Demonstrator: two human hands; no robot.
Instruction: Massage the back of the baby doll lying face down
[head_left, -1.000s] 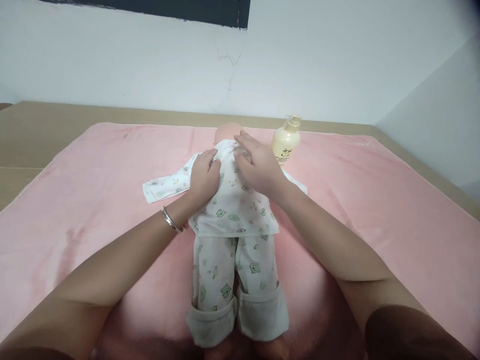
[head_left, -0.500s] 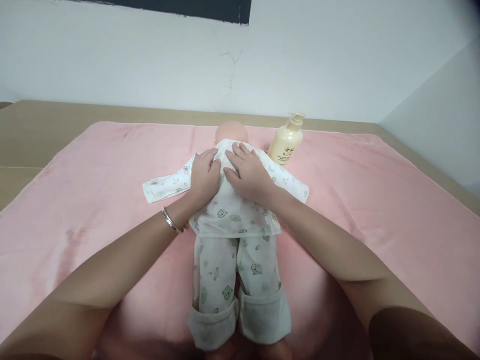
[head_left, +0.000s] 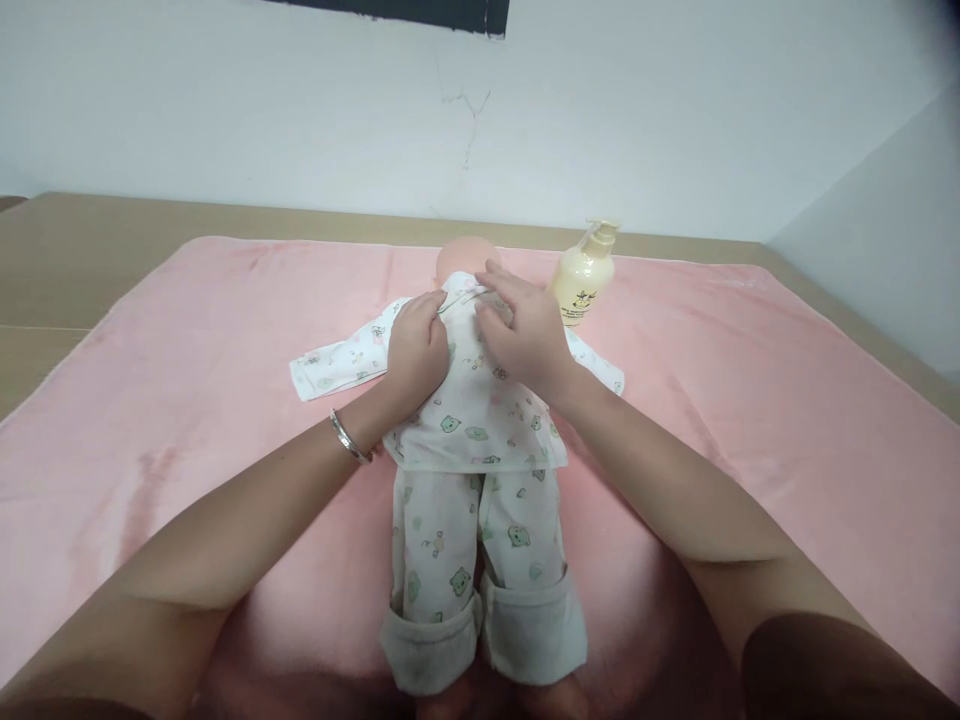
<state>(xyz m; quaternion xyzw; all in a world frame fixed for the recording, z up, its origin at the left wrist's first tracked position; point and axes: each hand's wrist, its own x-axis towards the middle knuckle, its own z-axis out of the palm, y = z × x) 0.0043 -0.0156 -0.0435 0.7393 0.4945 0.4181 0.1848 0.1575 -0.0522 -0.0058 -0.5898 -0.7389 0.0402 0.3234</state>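
- The doll lies on the pink blanket (head_left: 187,500) between our forearms, its head (head_left: 465,258) toward the wall and its legs toward us; no face shows from this side.
- Our left hand (head_left: 418,347) rests on one side of the upper back of the printed shirt (head_left: 480,430), thumb close along the fingers; whether it pinches any fabric, we cannot tell.
- Our right hand (head_left: 529,335) is spread at the other shoulder, thumb and fingers apart, fingertips near the collar. We cannot make out how much of it touches.
- A crease runs across the shirt just below the collar, between our hands. Uneven pressure could, we judge, bunch the cloth there or drag the shirt askew.
- The pump bottle (head_left: 583,285) stands just beyond our right hand. A careless outward sweep might knock it over, soft blanket underfoot giving it poor footing.
- Pressing harder on one side could roll the doll or skid the blanket over the tabletop (head_left: 75,240).
- The bracelet (head_left: 350,437) on our left wrist sits near the shirt's side and might snag it.
- The turned-up trouser cuffs (head_left: 427,650) could unroll if our forearms brushed them.
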